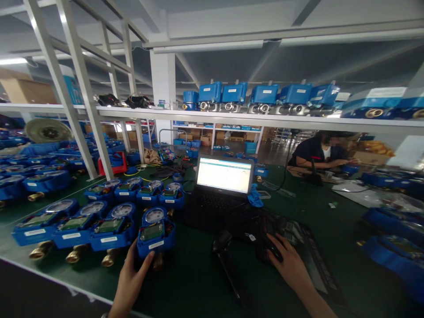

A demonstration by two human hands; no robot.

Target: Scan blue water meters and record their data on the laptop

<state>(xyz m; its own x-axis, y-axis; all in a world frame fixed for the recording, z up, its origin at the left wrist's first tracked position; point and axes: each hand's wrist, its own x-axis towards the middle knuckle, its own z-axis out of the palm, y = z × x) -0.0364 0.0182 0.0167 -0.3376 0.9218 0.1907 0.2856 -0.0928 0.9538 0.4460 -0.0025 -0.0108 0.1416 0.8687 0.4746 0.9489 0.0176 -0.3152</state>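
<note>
My left hand [134, 269] grips the near side of a blue water meter [156, 236], thumb in front and fingers at its left side. The meter has a round dial, an exposed green circuit board and a white label; a brass fitting shows beneath it. On the right, my right hand [286, 260] rests over a black computer mouse [274, 248] on a dark mouse pad [309, 251]. Between my hands a black barcode scanner [228, 265] lies on the green table. Behind it stands an open laptop [223, 176] with a lit screen.
Several similar blue meters [112, 232] stand in rows at the left, and others [395, 256] lie at the right edge. A metal shelf [232, 115] carrying blue-topped meters crosses above the table. A blue cloth [255, 196] lies beside the laptop. Another person [319, 152] sits across at the right.
</note>
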